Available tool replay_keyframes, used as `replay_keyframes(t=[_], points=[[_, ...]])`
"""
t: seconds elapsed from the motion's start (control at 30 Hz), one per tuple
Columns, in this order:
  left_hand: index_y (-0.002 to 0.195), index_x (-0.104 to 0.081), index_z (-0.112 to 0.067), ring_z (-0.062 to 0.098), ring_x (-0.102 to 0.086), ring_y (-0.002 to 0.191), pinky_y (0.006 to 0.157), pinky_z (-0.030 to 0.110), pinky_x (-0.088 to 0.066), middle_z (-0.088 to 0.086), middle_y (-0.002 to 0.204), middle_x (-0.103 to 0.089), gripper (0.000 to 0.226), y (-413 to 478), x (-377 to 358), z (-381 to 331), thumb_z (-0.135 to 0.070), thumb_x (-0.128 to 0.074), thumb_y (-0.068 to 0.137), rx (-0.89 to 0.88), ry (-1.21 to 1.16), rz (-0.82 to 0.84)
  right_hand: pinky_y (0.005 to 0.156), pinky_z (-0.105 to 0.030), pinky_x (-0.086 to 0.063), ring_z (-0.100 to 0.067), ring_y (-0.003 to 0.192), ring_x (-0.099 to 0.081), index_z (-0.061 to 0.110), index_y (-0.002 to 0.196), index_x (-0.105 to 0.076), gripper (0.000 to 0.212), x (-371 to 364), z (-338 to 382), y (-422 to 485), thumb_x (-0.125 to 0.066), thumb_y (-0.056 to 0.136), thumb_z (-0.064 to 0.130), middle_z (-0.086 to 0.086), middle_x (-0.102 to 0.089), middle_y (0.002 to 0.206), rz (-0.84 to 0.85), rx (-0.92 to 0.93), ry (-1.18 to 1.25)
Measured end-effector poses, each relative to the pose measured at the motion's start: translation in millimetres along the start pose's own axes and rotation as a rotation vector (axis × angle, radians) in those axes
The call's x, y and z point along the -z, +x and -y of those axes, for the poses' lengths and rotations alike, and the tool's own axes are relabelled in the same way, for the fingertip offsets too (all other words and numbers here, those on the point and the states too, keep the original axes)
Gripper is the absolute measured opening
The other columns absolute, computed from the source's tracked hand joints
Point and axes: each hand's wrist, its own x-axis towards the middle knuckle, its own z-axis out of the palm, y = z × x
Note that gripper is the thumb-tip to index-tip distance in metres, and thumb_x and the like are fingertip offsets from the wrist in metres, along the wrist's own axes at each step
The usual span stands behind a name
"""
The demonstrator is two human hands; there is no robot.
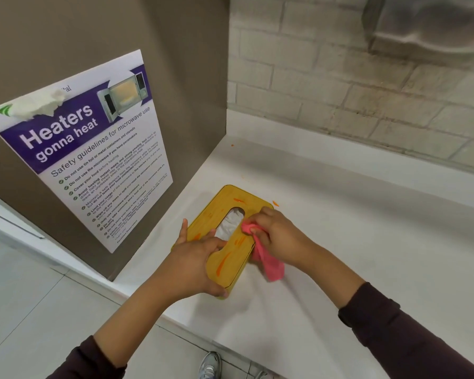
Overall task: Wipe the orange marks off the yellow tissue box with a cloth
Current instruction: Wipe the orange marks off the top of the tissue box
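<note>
My left hand [195, 258] grips the yellow tissue box [222, 203] at its near end, thumb round the corner, fingers curled at the edge of the slot. My right hand [274, 231] is bunched round the pink cloth [268, 263], pressing it on the lid beside the slot, its loose end trailing onto the white surface [340, 242]. Orange marks [224, 262] streak the lid. The box lies flat on the surface, near the poster [80, 149]
</note>
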Motion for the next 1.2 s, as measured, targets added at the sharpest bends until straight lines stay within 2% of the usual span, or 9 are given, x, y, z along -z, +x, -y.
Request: replay_keyframes(t=[0.2,0.37,0.5,0.63,0.7,0.93,1.03,1.1,1.2], points=[[0.126,-0.042,-0.036,0.003,-0.024,0.140,0.110,0.034,0.027,-0.005,0.142,-0.046,0.098,1,0,0,-0.074,-0.065,0.039,0.021,0.012,0.023,0.089,-0.033,-0.044,-0.023,0.099,-0.055,0.017,0.105,-0.069,0.022,3,1,8,-0.050,0.095,0.016,-0.008,-0.064,0.101,-0.022,-0.009,0.058],[0.126,-0.044,-0.033,0.003,-0.025,0.139,0.101,0.022,0.035,-0.004,0.139,-0.049,0.096,0,1,-1,-0.073,-0.065,0.040,-0.013,0.010,0.001,0.087,-0.033,-0.045,-0.022,0.098,-0.055,0.015,0.106,-0.068,0.023,-7,11,4,-0.049,0.095,0.022,-0.008,-0.063,0.101,-0.027,-0.050,0.060],[0.125,-0.045,-0.034,0.002,-0.024,0.139,0.106,0.026,0.031,-0.003,0.136,-0.052,0.094,-1,1,-2,-0.069,-0.068,0.041,-0.026,-0.023,-0.019,0.084,-0.023,-0.041,-0.018,0.095,-0.056,0.013,0.106,-0.068,0.020,-2,15,-1,-0.055,0.092,0.019,-0.008,-0.064,0.100,0.063,0.030,0.072],[0.125,-0.046,-0.032,0.004,-0.026,0.139,0.109,0.031,0.026,-0.002,0.137,-0.052,0.093,-2,1,-2,-0.069,-0.069,0.042,-0.027,-0.035,-0.030,0.082,-0.037,-0.047,-0.024,0.091,-0.058,0.008,0.100,-0.067,0.021,3,16,17,-0.055,0.092,0.023,-0.011,-0.065,0.098,0.029,-0.096,0.024],[0.125,-0.046,-0.032,0.004,-0.026,0.139,0.109,0.030,0.027,-0.002,0.137,-0.051,0.094,-2,1,-2,-0.070,-0.068,0.042,-0.024,-0.034,-0.035,0.077,-0.038,-0.047,-0.026,0.086,-0.058,0.005,0.095,-0.065,0.022,-2,21,19,-0.055,0.092,0.024,-0.012,-0.064,0.092,-0.020,-0.102,0.000],[0.123,-0.044,-0.032,0.004,-0.033,0.135,0.108,0.026,0.028,-0.010,0.130,-0.056,0.094,-2,1,-2,-0.072,-0.065,0.041,-0.023,-0.002,-0.049,0.074,-0.020,-0.040,-0.010,0.083,-0.053,0.013,0.093,-0.065,0.008,-2,16,0,-0.059,0.089,0.018,0.003,-0.060,0.090,0.042,0.051,0.038],[0.124,-0.040,-0.030,0.012,-0.026,0.139,0.116,0.030,0.010,-0.011,0.134,-0.052,0.098,-3,0,-1,-0.074,-0.065,0.040,0.014,0.019,-0.046,0.078,-0.031,-0.047,-0.020,0.087,-0.057,0.011,0.086,-0.065,0.005,2,10,8,-0.061,0.083,0.012,-0.002,-0.063,0.091,-0.021,-0.008,0.040],[0.122,-0.041,-0.030,0.011,-0.016,0.141,0.114,0.024,0.001,-0.014,0.127,-0.056,0.096,-3,1,-1,-0.071,-0.069,0.040,0.024,-0.014,-0.046,0.078,-0.040,-0.047,-0.023,0.086,-0.056,0.006,0.084,-0.065,0.009,-3,14,13,-0.062,0.080,0.013,-0.009,-0.062,0.088,-0.052,-0.043,0.011],[0.115,-0.043,-0.030,0.001,-0.021,0.136,0.109,0.015,0.001,-0.017,0.113,-0.062,0.087,0,1,-1,-0.067,-0.071,0.042,-0.010,-0.034,-0.061,0.073,-0.040,-0.045,-0.028,0.082,-0.054,0.003,0.080,-0.065,0.010,-11,23,8,-0.063,0.075,0.011,-0.013,-0.060,0.081,-0.054,0.014,-0.011]])
